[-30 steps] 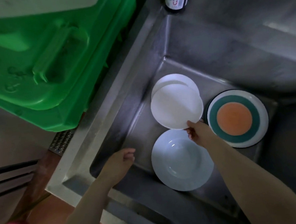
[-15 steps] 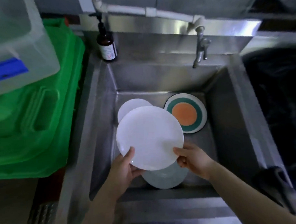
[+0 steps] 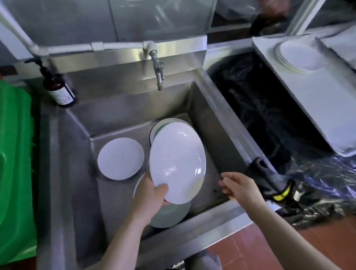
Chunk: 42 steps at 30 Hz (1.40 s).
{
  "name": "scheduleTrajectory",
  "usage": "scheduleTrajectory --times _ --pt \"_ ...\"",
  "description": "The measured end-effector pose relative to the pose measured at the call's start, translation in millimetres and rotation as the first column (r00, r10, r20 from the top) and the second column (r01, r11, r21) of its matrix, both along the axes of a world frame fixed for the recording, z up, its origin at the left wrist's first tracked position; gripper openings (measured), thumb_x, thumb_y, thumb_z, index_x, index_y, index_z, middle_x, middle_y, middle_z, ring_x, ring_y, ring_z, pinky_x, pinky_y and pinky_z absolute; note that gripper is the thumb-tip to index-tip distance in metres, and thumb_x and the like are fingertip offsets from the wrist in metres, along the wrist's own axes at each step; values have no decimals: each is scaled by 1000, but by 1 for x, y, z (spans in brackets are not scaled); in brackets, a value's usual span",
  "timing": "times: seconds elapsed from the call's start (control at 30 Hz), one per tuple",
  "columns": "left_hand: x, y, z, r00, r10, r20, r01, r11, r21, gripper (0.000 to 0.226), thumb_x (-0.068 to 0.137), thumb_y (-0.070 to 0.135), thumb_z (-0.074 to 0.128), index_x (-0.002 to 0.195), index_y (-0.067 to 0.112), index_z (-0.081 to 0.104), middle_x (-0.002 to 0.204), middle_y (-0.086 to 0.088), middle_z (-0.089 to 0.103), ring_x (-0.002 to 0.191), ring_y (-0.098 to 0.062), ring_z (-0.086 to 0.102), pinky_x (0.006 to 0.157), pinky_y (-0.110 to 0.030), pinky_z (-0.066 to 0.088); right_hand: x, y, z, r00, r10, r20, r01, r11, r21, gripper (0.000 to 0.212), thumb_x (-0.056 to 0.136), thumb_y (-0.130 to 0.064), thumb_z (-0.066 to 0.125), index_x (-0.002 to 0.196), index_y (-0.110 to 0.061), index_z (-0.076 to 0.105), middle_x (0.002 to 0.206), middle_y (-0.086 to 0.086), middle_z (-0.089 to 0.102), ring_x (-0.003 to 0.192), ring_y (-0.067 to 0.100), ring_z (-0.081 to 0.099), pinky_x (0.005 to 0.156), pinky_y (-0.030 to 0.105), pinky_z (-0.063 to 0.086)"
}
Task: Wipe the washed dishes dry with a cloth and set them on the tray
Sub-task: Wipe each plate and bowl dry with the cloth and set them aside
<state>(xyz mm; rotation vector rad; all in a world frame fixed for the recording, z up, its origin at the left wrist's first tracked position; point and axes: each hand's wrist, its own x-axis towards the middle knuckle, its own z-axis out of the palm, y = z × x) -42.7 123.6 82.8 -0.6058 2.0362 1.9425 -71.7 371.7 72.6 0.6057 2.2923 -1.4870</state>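
My left hand (image 3: pixel 150 196) grips the lower rim of a white plate (image 3: pixel 177 162) and holds it tilted above the steel sink (image 3: pixel 218 120). My right hand (image 3: pixel 237 186) is off the plate, fingers apart, near the sink's right wall and close to a dark cloth (image 3: pixel 268 177) draped over the sink edge. A smaller white plate (image 3: pixel 120 158) lies on the sink floor at the left. A pale deep plate (image 3: pixel 171 215) lies under my left hand. The green-ringed plate (image 3: pixel 162 124) is mostly hidden behind the held plate. A white tray (image 3: pixel 325 109) at the right carries a white plate (image 3: pixel 300 56).
A tap (image 3: pixel 158 72) hangs over the back of the sink and a brown pump bottle (image 3: pixel 58 89) stands at its back left corner. A green bin (image 3: pixel 10 166) fills the left side. A black-lined basin (image 3: pixel 261 109) lies between sink and tray.
My right hand has let go of the white plate and moved right toward the cloth. My left hand alone now holds the plate, shifted right over the green-ringed plate. The view has swung right.
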Motion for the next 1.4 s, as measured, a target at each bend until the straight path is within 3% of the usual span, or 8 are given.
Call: scheduleTrajectory --times 0.1,0.23,0.43,0.7,1.0,1.17,1.3,1.4 --pt "-8 20 8 990 -123 -64 92 928 -361 46 85 12 53 127 29 51 114 4 64 97 -20 60 73 -33 56 -1 42 1 984 82 -155 -26 943 332 15 88 -21 63 100 -30 67 85 -15 67 84 8 63 70 24 45" --pt "-16 49 21 953 -258 -160 88 739 -668 39 89 12 52 127 19 49 87 -5 65 73 -24 59 62 -37 54 -10 85 -8 944 255 -208 -68 769 636 30 83 -21 69 113 -19 67 107 1 62 104 24 54 83 31 42" --pt "-23 89 34 949 -286 -131 82 627 -775 41 92 10 49 131 20 47 86 -11 65 72 -33 60 63 -45 54 -22 121 -32 875 476 91 -359 509 782 75 83 -54 63 147 -41 25 155 7 22 143 30 15 113 47 19" --pt "-17 120 38 978 -189 -87 42 586 -809 41 92 11 51 132 23 48 77 1 58 62 -20 48 55 -29 42 -41 147 -53 735 669 111 -448 356 820 68 90 -46 55 146 -49 17 143 4 36 121 30 40 91 44 42" --pt "-5 131 42 975 -42 -220 -155 585 -796 43 90 11 52 122 37 40 60 17 45 52 -6 45 44 -19 28 -55 157 -45 684 729 17 -507 458 730 43 97 -28 46 135 -46 44 143 -3 37 120 26 38 90 38 44" --pt "13 131 43 917 72 -393 -355 596 -720 35 90 17 52 115 38 40 64 -4 57 59 -36 60 53 -31 46 -64 152 -24 710 658 -248 -451 697 558 40 94 -19 56 131 -33 56 131 3 51 115 30 48 94 36 44" --pt "7 131 58 828 146 -542 -512 592 -622 36 81 24 52 115 36 46 65 10 54 60 -20 53 61 -30 43 -75 132 4 745 562 -360 -436 818 374 36 92 -20 60 126 -31 60 116 -4 57 111 14 53 89 15 34" --pt "4 126 63 794 262 -549 -568 642 -515 32 88 13 62 120 13 59 67 34 53 66 2 53 59 -14 43 -81 112 33 720 520 -459 -432 854 291 35 92 -23 60 123 -38 57 106 -15 54 99 -17 46 80 -3 28"
